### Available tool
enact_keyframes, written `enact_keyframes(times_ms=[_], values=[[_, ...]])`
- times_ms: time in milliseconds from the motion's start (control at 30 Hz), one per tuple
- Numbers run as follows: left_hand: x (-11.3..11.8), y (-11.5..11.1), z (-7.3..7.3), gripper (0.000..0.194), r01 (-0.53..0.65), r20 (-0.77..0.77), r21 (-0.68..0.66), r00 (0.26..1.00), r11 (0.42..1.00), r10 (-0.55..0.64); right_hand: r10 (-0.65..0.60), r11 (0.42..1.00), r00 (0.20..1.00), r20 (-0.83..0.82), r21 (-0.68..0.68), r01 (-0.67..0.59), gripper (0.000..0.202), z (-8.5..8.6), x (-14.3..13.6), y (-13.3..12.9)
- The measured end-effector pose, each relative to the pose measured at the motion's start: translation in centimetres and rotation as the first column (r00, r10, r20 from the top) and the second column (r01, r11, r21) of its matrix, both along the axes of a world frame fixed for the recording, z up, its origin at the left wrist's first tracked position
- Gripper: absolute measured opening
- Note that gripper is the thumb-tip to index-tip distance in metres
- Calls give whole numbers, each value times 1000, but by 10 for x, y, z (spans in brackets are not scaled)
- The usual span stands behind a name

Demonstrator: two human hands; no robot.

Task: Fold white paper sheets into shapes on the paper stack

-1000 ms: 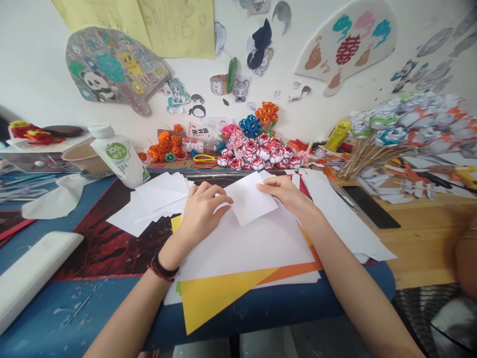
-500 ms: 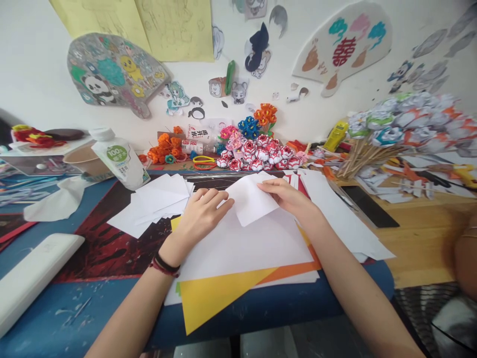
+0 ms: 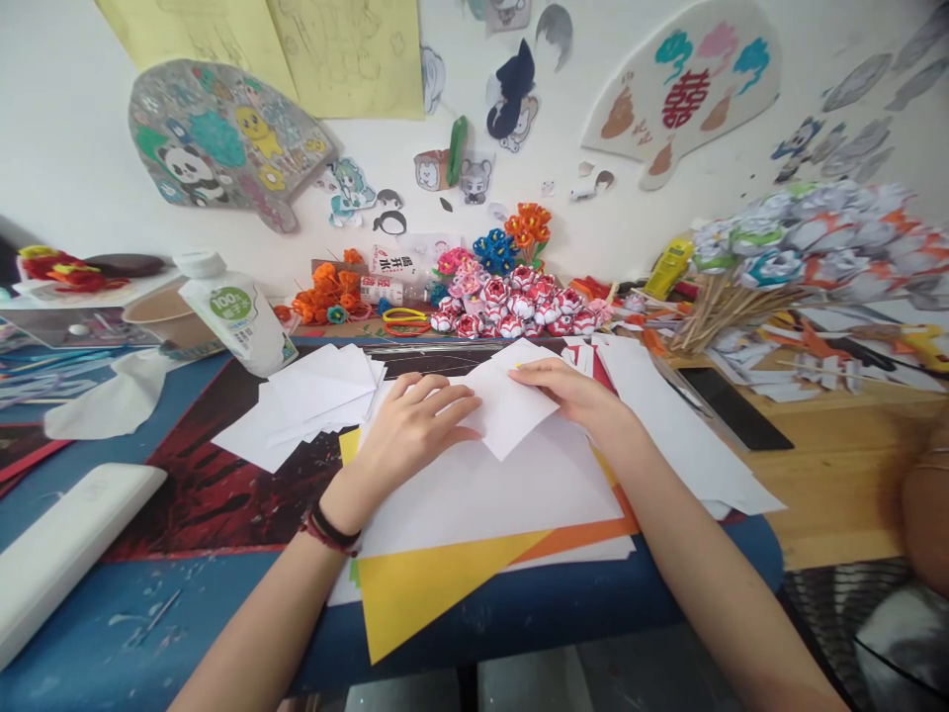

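One blue-topped table (image 3: 474, 623) carried our stack of large flat white, yellow and orange paper sheets (image 3: 489, 504). Our bare left hand (image 3: 415, 425) hovered or rested over it, fingers part-curled at the small white square paper's (image 3: 511, 405) left edge; we couldn't tell if they gripped. Our bare right hand (image 3: 578, 391) pinched its upper-right edge, fingers closed. Square sat over the stack.

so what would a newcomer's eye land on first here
Probably the red and white paper flowers massed at the back of the table, against the wall. Next, the painted fan shapes on the wall, one with a panda at left, one with red lettering at right.
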State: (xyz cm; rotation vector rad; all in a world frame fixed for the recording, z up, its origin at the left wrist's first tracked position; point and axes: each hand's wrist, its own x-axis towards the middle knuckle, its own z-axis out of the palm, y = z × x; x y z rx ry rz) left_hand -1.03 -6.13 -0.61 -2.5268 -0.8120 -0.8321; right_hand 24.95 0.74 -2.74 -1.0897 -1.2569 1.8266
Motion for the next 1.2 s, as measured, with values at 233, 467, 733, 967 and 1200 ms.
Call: enact_keyframes(times_ms=[233, 467, 733, 967, 1200], values=[[3, -2, 0, 25, 30, -17, 13, 999, 999, -29, 62, 998, 997, 47, 21, -63, 28, 4, -3, -5], [6, -6, 1, 27, 82, 28, -63, 996, 995, -80, 62, 998, 994, 87, 24, -64, 32, 5, -5, -5], [9, -8, 0, 13, 119, 235, -178, 969, 977, -75, 60, 994, 992, 114, 82, -69, 31, 3, -4, -4], [10, -8, 5, 12, 52, 398, -242, 916, 969, 50, -26, 996, 997, 78, 88, 19, 29, 5, -6, -5], [8, -9, 10, 14, 78, 539, -344, 832, 936, 128, -27, 998, 999, 38, 60, 25, 33, 10, -6, -7]])
